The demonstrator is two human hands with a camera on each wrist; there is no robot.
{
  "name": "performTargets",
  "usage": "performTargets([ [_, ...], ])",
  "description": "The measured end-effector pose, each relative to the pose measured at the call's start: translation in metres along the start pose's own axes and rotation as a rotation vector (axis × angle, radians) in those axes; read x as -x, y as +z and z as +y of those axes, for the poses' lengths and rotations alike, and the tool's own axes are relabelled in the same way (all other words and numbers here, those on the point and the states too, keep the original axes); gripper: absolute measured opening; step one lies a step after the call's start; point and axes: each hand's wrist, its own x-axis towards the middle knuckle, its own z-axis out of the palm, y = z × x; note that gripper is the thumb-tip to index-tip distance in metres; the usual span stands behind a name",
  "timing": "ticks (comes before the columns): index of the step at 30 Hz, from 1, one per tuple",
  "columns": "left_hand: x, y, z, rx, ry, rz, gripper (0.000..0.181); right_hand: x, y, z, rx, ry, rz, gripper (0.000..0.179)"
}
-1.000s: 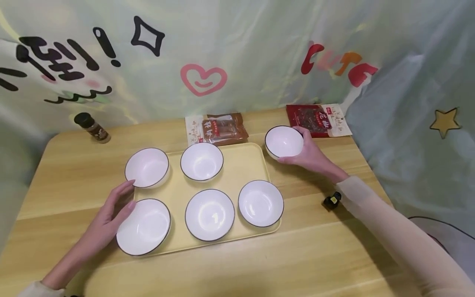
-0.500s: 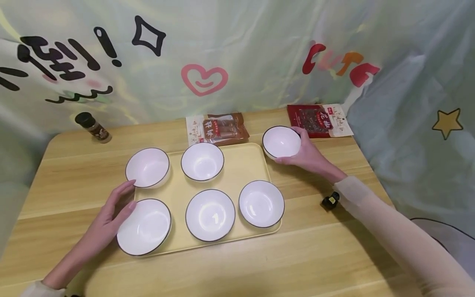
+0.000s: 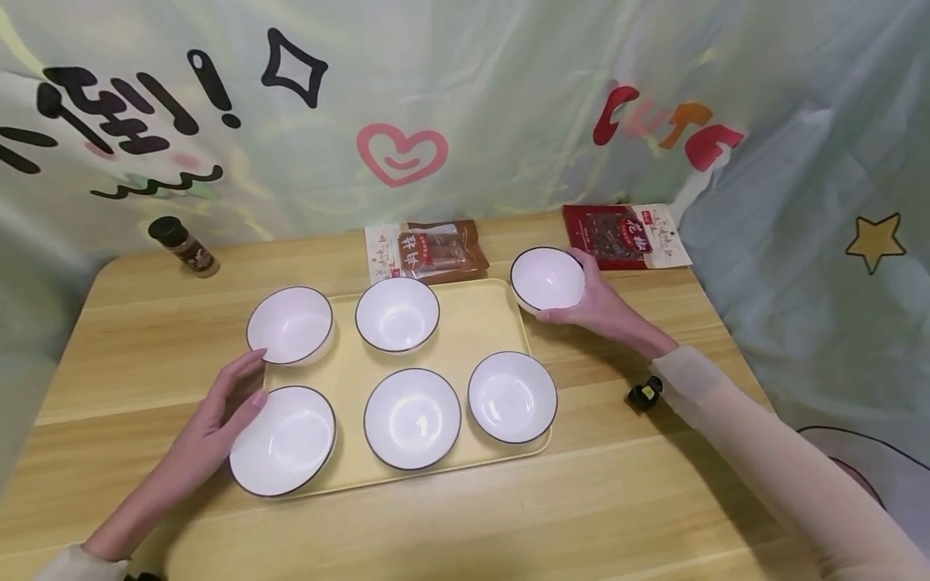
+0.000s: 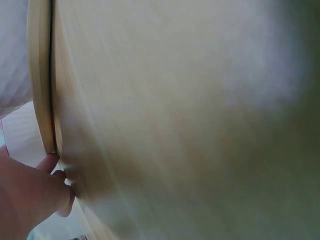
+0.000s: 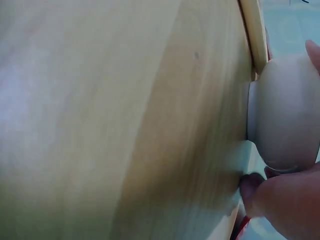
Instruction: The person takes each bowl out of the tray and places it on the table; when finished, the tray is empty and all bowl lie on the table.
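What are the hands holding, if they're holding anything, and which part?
The right hand holds a white bowl by its right side. The left hand is at the left edge of the tray; whether it grips it can't be told.

The right hand has shifted its bowl slightly nearer the tray.

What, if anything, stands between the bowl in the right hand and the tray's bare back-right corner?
Only the right rim of the yellow tray, beside the black-rimmed white bowl that the right hand grips; nothing else visible.
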Motion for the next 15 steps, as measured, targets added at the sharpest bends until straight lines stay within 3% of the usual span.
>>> performTargets([
  [15,0.000,0.000,-0.001,-0.006,0.000,0.004,0.062,0.016,-0.016,-0.014,-0.090,-0.087,0.120,0.115],
])
